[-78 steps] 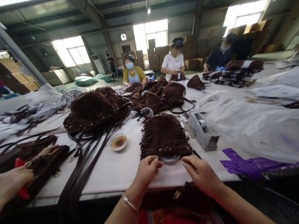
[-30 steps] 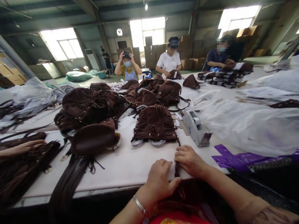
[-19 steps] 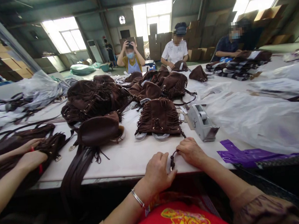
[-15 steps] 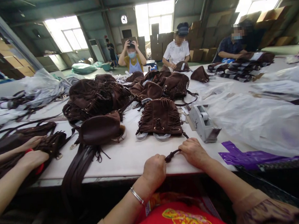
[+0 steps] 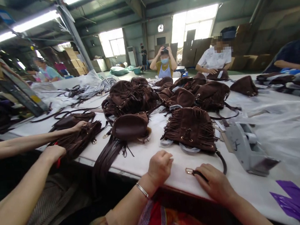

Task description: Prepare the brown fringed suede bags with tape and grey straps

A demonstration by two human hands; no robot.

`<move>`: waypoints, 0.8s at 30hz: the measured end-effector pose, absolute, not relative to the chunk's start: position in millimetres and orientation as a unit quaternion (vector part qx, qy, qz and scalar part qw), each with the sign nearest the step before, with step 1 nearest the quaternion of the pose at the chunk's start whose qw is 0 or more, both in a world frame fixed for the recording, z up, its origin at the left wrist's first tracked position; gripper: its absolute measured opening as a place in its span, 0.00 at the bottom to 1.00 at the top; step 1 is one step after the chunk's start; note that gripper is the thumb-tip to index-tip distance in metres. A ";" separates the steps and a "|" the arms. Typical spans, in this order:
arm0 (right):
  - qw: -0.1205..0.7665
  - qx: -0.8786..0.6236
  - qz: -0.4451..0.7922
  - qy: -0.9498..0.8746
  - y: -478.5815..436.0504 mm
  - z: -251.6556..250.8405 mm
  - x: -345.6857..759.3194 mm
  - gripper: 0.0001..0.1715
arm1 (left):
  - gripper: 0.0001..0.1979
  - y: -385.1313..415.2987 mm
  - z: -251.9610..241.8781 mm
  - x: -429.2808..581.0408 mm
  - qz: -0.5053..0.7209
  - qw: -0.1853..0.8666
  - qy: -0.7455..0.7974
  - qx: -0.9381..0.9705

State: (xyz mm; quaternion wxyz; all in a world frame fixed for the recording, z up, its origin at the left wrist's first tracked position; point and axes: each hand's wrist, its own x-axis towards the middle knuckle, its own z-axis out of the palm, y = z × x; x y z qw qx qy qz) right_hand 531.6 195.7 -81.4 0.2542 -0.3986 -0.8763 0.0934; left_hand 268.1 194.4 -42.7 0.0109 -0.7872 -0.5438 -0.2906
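Observation:
My left hand, a bangle at its wrist, is closed just over the table's front edge. A small pale bit shows at its fingertips, too small to name. My right hand grips the end of a dark strap, and a gold metal clip sticks out past the fingers. Beyond both hands lies a brown fringed bag, with clear plastic showing under its near edge. From its right corner a strap curves down toward my right hand.
A grey tape dispenser stands right of the bag, near purple plastic. A smooth brown bag and a bag pile lie left and behind. A co-worker's hands handle another bag at left; other people sit opposite.
The view has swung left. My hands were both on the strap, pulled between them; now the left has come off it, the right keeps its end, and the gold clip shows.

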 end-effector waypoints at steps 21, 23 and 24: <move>0.342 -0.347 -0.006 -0.873 204.1 -93.4 532.8 0.10 | 0.15 325.7 130.9 24.8 -0.265 0.341 -0.653 -0.622; 0.341 -0.343 -0.004 -0.875 204.7 -93.1 532.0 0.09 | 0.16 326.9 120.3 16.0 -0.236 0.328 -0.670 -0.623; 0.343 -0.341 -0.002 -0.875 205.1 -92.5 531.5 0.09 | 0.16 326.7 109.7 12.8 -0.214 0.299 -0.684 -0.630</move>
